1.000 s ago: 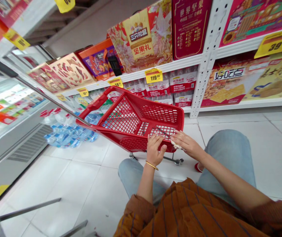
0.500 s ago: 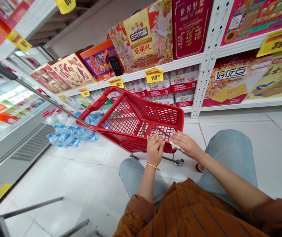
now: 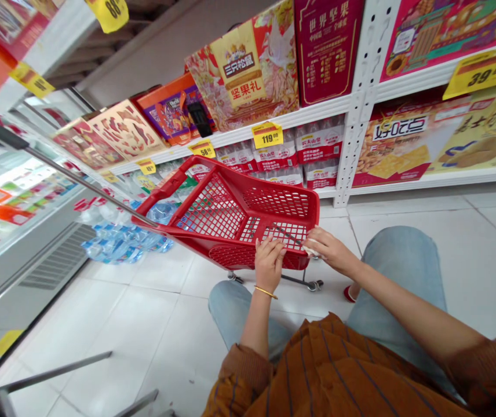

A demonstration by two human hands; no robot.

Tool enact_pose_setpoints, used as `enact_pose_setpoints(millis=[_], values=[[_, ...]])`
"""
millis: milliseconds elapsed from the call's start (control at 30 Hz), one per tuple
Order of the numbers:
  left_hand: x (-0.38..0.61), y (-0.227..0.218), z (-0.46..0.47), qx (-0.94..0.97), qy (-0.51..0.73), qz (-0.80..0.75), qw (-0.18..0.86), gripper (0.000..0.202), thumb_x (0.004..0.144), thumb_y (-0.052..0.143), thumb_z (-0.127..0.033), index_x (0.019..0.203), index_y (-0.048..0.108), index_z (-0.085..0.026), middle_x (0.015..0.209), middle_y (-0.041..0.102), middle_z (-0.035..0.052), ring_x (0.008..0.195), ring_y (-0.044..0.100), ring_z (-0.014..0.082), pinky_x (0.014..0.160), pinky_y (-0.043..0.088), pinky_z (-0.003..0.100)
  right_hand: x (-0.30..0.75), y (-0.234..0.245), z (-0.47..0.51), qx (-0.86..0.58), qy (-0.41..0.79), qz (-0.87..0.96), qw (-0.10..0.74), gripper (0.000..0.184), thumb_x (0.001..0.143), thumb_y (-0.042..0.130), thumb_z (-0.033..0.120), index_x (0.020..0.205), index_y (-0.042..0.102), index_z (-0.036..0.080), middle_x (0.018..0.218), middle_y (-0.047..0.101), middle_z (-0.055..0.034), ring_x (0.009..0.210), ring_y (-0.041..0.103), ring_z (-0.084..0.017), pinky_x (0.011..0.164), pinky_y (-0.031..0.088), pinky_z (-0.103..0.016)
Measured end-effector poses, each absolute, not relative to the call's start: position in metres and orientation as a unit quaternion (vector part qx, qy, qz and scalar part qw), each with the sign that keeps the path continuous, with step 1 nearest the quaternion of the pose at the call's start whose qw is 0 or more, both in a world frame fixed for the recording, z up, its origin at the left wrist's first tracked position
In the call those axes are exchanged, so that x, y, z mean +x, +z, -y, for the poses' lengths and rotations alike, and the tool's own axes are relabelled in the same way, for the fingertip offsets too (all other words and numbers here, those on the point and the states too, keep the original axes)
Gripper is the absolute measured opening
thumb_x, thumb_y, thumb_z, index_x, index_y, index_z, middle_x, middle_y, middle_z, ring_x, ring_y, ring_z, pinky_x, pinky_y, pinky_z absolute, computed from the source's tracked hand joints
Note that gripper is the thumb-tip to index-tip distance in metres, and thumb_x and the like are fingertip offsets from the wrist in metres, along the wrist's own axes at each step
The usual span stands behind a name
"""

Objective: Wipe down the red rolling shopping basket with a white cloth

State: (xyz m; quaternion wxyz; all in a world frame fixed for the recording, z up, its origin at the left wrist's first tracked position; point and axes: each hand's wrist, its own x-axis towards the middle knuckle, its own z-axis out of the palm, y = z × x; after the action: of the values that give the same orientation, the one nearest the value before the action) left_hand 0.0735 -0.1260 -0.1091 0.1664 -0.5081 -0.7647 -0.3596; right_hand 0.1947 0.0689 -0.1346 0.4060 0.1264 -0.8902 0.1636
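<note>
A red plastic shopping cart (image 3: 234,256) with grid-patterned walls stands in front of my knees. My left hand (image 3: 269,263) is closed over its near rim, fingers lying on top of the edge. To the right, my right hand (image 3: 332,250) presses a crumpled white cloth or tissue (image 3: 311,252) against the cart's near right corner. Part of the cloth is hidden under my fingers. Inside the basket, a thin dark bar lies near the bottom by my hands.
Shelves of gift boxes (image 3: 248,69) and packs of bottled water (image 3: 274,153) rise behind the cart. Large blue-tinted bottles (image 3: 117,240) sit on the floor at left, beside a chiller cabinet (image 3: 57,255). A metal rod (image 3: 87,179) with a black grip slants to the cart's left side.
My right hand has shifted slightly with the cloth toward the cart's right corner, and less of the cloth shows. My left hand stays at the rim. The view has shifted slightly.
</note>
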Motion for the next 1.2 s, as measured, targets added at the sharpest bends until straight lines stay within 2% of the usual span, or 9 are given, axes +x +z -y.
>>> enact_pose_setpoints(millis=[100, 333, 433, 533, 633, 767, 900, 1200], values=[[0.071, -0.111, 0.130, -0.519, -0.358, 0.755, 0.181, 0.021, 0.096, 0.050, -0.025, 0.104, 0.069, -0.021, 0.108, 0.073, 0.0054, 0.124, 0.055, 0.0208, 0.115, 0.028, 0.050, 0.197, -0.132, -0.060, 0.117, 0.162, 0.892, 0.405, 0.022, 0.098, 0.045, 0.023, 0.110, 0.063, 0.018, 0.095, 0.064, -0.0093, 0.095, 0.057, -0.022, 0.086, 0.052, -0.040], [0.067, -0.104, 0.144, -0.527, -0.322, 0.765, 0.184, 0.023, 0.097, 0.047, -0.024, 0.105, 0.068, -0.021, 0.114, 0.072, 0.0067, 0.128, 0.052, 0.0225, 0.115, 0.028, 0.054, 0.197, -0.136, -0.041, 0.089, 0.177, 0.888, 0.414, 0.024, 0.097, 0.045, 0.021, 0.113, 0.063, 0.021, 0.100, 0.065, -0.0093, 0.101, 0.058, -0.023, 0.094, 0.050, -0.045], [0.070, -0.095, 0.144, -0.531, -0.260, 0.784, 0.188, 0.028, 0.097, 0.044, -0.024, 0.116, 0.064, -0.020, 0.127, 0.066, 0.0078, 0.137, 0.044, 0.0249, 0.117, 0.024, 0.055, 0.194, -0.146, -0.037, 0.080, 0.194, 0.879, 0.428, 0.027, 0.097, 0.046, 0.021, 0.119, 0.062, 0.022, 0.105, 0.066, -0.0094, 0.110, 0.058, -0.024, 0.102, 0.047, -0.049], [0.075, -0.091, 0.137, -0.574, -0.193, 0.775, 0.181, 0.039, 0.098, 0.041, -0.026, 0.135, 0.052, -0.021, 0.142, 0.054, 0.0074, 0.143, 0.034, 0.0247, 0.119, 0.022, 0.052, 0.190, -0.159, -0.031, 0.052, 0.233, 0.866, 0.440, 0.035, 0.096, 0.045, 0.019, 0.128, 0.057, 0.024, 0.117, 0.064, -0.0108, 0.125, 0.052, -0.026, 0.106, 0.044, -0.054], [0.078, -0.093, 0.125, -0.617, -0.158, 0.754, 0.159, 0.046, 0.099, 0.038, -0.031, 0.144, 0.042, -0.021, 0.147, 0.049, 0.0060, 0.143, 0.034, 0.0236, 0.120, 0.022, 0.049, 0.186, -0.169, -0.019, 0.014, 0.272, 0.847, 0.457, 0.046, 0.095, 0.043, 0.015, 0.139, 0.047, 0.027, 0.134, 0.056, -0.0127, 0.140, 0.038, -0.027, 0.108, 0.041, -0.058], [0.075, -0.098, 0.116, -0.624, -0.145, 0.751, 0.161, 0.049, 0.099, 0.036, -0.034, 0.146, 0.037, -0.021, 0.147, 0.049, 0.0055, 0.142, 0.036, 0.0240, 0.118, 0.024, 0.047, 0.177, -0.179, 0.003, -0.059, 0.305, 0.817, 0.486, 0.058, 0.095, 0.043, 0.017, 0.150, 0.028, 0.028, 0.154, 0.034, -0.0116, 0.148, 0.018, -0.027, 0.114, 0.033, -0.060], [0.067, -0.097, 0.109, -0.642, -0.114, 0.743, 0.152, 0.050, 0.099, 0.035, -0.036, 0.147, 0.037, -0.022, 0.149, 0.047, 0.0052, 0.140, 0.038, 0.0237, 0.116, 0.028, 0.044, 0.163, -0.185, 0.011, -0.117, 0.336, 0.787, 0.503, 0.062, 0.097, 0.040, 0.022, 0.153, 0.016, 0.029, 0.160, 0.022, -0.0087, 0.149, 0.013, -0.024, 0.116, 0.030, -0.057], [0.051, -0.095, 0.081, -0.643, -0.078, 0.749, 0.141, 0.046, 0.099, 0.036, -0.038, 0.140, 0.046, -0.021, 0.141, 0.055, 0.0052, 0.137, 0.043, 0.0234, 0.115, 0.030, 0.045, 0.142, -0.190, -0.021, -0.109, 0.374, 0.768, 0.508, 0.050, 0.097, 0.039, 0.024, 0.147, 0.037, 0.025, 0.153, 0.037, -0.0104, 0.147, 0.023, -0.023, 0.116, 0.033, -0.053]])
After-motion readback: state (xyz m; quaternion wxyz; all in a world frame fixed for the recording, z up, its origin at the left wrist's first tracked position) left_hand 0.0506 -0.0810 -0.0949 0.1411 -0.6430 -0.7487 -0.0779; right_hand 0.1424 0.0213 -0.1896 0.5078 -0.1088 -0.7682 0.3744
